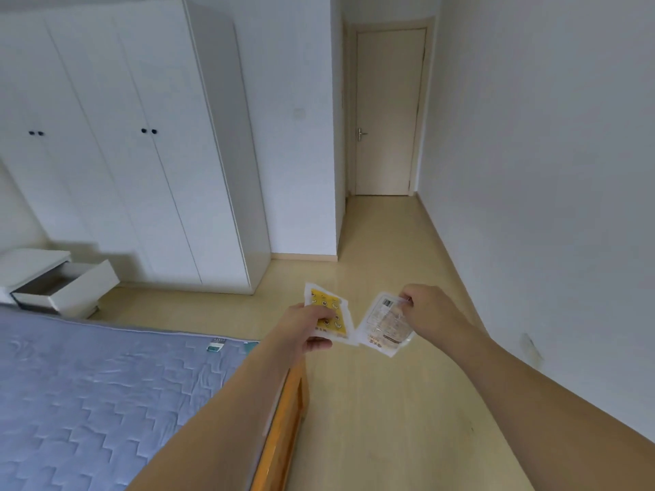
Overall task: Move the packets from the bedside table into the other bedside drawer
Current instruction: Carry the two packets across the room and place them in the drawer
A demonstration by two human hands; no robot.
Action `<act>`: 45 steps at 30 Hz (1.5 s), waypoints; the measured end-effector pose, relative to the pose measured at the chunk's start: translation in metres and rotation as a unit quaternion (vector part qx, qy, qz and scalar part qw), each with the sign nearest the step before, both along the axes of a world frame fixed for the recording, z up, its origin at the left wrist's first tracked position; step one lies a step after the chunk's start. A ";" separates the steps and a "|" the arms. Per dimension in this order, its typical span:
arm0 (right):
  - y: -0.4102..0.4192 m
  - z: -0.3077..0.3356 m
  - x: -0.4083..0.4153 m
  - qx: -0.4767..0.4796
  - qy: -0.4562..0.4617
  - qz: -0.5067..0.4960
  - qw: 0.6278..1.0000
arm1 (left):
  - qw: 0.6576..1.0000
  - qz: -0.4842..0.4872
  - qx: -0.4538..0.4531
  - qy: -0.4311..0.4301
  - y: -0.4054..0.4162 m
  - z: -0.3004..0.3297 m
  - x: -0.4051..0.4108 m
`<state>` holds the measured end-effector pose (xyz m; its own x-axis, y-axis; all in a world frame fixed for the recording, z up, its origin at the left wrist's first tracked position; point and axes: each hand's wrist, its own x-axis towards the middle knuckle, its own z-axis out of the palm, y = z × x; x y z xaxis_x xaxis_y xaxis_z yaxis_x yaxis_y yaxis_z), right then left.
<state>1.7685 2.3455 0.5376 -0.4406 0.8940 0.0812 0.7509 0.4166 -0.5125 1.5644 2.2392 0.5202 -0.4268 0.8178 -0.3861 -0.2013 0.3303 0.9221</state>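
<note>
Wardrobe (134, 143): white, four doors, upper left of the frame; no part in the task, but it flanks the goal.

Bed (88, 391): blue quilted mattress, lower left, with an orange wooden frame edge. It lies between the person and the goal, so the route should go round its foot over the open floor (372, 402), centre.

Bedside table (32, 260): white, far left edge, middle height. Its drawer (67, 287) stands pulled out, interior showing; judged to be the destination, still well apart from both hands.

Left hand (308, 327): centre of frame, fingers and thumb clamped on the yellow packet (331, 313), thumb under, fingers over its face.

Right hand (429, 306): right of centre, fingertips pinching the top corner of the clear packet (384, 324), which hangs down from that pinch.

Step in hand, as judged: carrying both packets across to the open drawer. Advice: keep each grip firm while walking; the corner pinch is the weaker hold, so avoid swinging. Lower each packet inside the drawer walls before letting go.
</note>
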 end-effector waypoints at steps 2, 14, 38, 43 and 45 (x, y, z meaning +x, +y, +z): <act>0.049 -0.006 -0.038 0.002 -0.004 0.020 1.000 | 1.000 0.020 -0.005 -0.001 0.042 -0.009 -0.037; 0.350 0.012 -0.247 0.032 -0.010 0.060 0.998 | 0.994 0.102 -0.005 -0.028 0.318 -0.014 -0.261; 0.778 -0.025 -0.783 -0.029 0.023 0.284 0.958 | 0.911 0.407 0.008 -0.068 0.665 -0.041 -0.687; 0.788 -0.031 -0.918 -0.037 0.014 0.345 0.938 | 0.880 0.469 0.026 -0.061 0.667 -0.045 -0.791; 0.791 -0.025 -0.970 -0.031 0.003 0.364 0.931 | 0.870 0.488 0.033 -0.066 0.664 -0.040 -0.836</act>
